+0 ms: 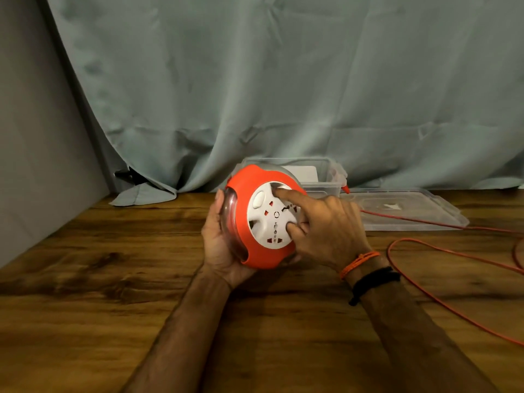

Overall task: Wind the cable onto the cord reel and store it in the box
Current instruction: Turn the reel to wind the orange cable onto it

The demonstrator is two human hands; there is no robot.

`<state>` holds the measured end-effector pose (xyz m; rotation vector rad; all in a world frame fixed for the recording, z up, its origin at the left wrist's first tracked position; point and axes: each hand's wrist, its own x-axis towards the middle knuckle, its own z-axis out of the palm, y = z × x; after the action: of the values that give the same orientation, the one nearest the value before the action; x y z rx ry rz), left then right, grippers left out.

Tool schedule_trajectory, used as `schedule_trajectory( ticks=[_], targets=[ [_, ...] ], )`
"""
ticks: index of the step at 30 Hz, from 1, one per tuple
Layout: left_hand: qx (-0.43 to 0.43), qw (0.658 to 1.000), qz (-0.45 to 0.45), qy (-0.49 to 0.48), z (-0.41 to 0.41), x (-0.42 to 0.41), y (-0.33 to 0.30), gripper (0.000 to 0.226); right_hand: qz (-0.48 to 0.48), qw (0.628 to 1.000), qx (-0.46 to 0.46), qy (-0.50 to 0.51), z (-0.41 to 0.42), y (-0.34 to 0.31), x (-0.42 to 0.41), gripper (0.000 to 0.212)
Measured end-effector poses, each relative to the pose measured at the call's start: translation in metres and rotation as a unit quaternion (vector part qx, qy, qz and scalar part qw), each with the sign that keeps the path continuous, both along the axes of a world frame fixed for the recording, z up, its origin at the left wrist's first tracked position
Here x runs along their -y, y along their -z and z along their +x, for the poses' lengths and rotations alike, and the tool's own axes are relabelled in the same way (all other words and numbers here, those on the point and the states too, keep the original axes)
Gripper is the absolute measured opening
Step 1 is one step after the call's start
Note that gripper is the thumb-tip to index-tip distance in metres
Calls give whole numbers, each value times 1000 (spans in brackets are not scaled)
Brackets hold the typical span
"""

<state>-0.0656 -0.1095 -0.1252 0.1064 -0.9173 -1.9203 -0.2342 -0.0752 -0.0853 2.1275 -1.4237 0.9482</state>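
One orange cord reel (262,217) is held above a wooden table (113,279), cupped from beneath by the left hand (219,245), while two fingertips of the right hand (326,225) are pressed on its white socket face. One orange cable (442,252) lies slack at right; one clear box (326,177) and one lid (408,211) sit behind.

Left hand (219,239) cupped, seemingly gripping; right hand (326,225) fingers (286,194) extended.

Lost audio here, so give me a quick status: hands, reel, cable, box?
Left hand cradles reel; right hand fingers on its white dial. Cable loose on table, unwound. Box open behind, lid beside it. Nothing blocking.
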Motion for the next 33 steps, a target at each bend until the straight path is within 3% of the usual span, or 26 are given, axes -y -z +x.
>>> schedule_trajectory(
  ticks=[8, 11, 14, 16, 19, 24, 29, 33],
  targets=[
    [-14, 998, -13, -61, -1, -3, -2, 66, 51, 989, 105, 94, 26, 8, -3, 70],
    [-12, 999, -17, -28, 0, -4, -3, 72, 49, 992, 100, 65, 22, 4, -4, 73],
    [-25, 999, -21, 44, 3, -2, -2, 77, 34, 989, 137, -32, 7, -7, -4, 51],
    [-15, 996, -18, 84, 3, -1, 1, 80, 29, 992, 103, -69, -1, -12, -3, 37],
    [-51, 990, -36, 126, 4, 0, 3, 86, 54, 996, 17, -62, -5, -12, -2, 59],
    [0, 999, -5, 37, 4, 2, 5, 76, 26, 999, -25, -14, -5, -6, -1, 65],
    [-28, 997, -1, -70, -3, -2, -3, 70, -5, 997, 54, 56, 10, 7, -5, 64],
    [-16, 998, 0, -62, -1, -4, -3, 71, 22, 992, 98, 76, 29, 10, -4, 71]
  ],
)
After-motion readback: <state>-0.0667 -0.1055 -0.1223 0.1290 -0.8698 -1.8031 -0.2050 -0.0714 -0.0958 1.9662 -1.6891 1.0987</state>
